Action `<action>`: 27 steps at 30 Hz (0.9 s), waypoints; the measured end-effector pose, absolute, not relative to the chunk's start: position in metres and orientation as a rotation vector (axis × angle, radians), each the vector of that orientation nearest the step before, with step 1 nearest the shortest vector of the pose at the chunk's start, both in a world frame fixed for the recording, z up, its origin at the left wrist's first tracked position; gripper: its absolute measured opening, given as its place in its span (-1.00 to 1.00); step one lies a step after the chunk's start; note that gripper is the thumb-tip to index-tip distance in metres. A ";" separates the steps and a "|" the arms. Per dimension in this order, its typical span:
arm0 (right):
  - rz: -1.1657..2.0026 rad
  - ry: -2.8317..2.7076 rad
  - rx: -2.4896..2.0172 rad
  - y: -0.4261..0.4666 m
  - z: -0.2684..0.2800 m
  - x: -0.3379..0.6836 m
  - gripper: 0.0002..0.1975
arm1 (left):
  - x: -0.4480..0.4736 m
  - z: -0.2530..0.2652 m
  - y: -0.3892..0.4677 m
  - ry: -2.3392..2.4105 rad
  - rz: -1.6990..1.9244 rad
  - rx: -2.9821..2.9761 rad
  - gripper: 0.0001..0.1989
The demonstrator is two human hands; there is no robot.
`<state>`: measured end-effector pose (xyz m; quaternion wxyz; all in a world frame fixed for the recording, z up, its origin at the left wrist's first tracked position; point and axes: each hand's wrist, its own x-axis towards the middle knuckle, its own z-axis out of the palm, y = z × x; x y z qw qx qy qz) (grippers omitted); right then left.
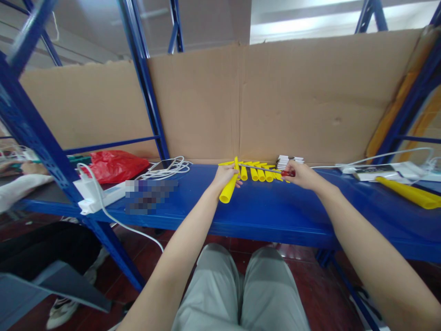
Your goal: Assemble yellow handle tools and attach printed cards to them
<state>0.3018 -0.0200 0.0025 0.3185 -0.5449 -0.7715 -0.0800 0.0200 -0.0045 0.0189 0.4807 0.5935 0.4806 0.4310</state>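
My left hand (227, 175) is closed around a yellow tapered tube (227, 192), its wide hollow end toward me. In my right hand (298, 174) is a screwdriver (287, 174) with a dark red handle. Its long thin shaft points left and reaches the narrow upper part of the held tube; whether the tip touches or enters it is too small to tell. Between and behind my hands, several more yellow tubes (262, 175) lie in a row on the blue shelf. A stack of small white pieces (283, 162) sits just behind my right hand.
The blue shelf (275, 211) has a cardboard panel (292, 101) at its back. To the left are a red plastic bag (117, 165), coiled white cable (172, 168) and a white power strip (110, 195). Another yellow tube (409, 193) lies right. A co-worker's sleeve (20, 188) shows at far left.
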 end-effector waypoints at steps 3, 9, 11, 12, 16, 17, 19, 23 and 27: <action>-0.255 -2.040 -1.453 -0.022 0.005 0.300 -0.84 | 0.022 0.018 -0.004 1.168 1.069 1.436 -0.54; -0.193 -2.152 -1.456 -0.025 0.007 0.302 -0.80 | 0.025 0.013 -0.003 1.159 1.091 1.444 -0.49; -0.165 -2.188 -1.452 -0.026 0.007 0.301 -0.78 | 0.025 0.012 -0.002 1.163 1.096 1.449 -0.50; -0.156 -2.196 -1.457 -0.026 0.007 0.301 -0.76 | 0.026 0.011 -0.001 1.166 1.101 1.448 -0.50; -0.147 -2.174 -1.506 -0.027 0.008 0.298 -0.76 | 0.027 0.009 0.001 1.165 1.118 1.433 -0.52; -0.150 -2.164 -1.519 -0.027 0.008 0.298 -0.77 | 0.028 0.008 0.001 1.162 1.117 1.430 -0.51; -0.155 -2.138 -1.543 -0.025 0.007 0.299 -0.80 | 0.030 0.006 0.002 1.161 1.111 1.428 -0.49; -0.209 -2.101 -1.546 -0.021 0.003 0.305 -0.83 | 0.033 0.000 0.005 1.175 1.097 1.441 -0.45; -0.249 -2.147 -1.484 -0.022 0.003 0.306 -0.84 | 0.034 -0.004 0.010 1.198 1.089 1.460 -0.45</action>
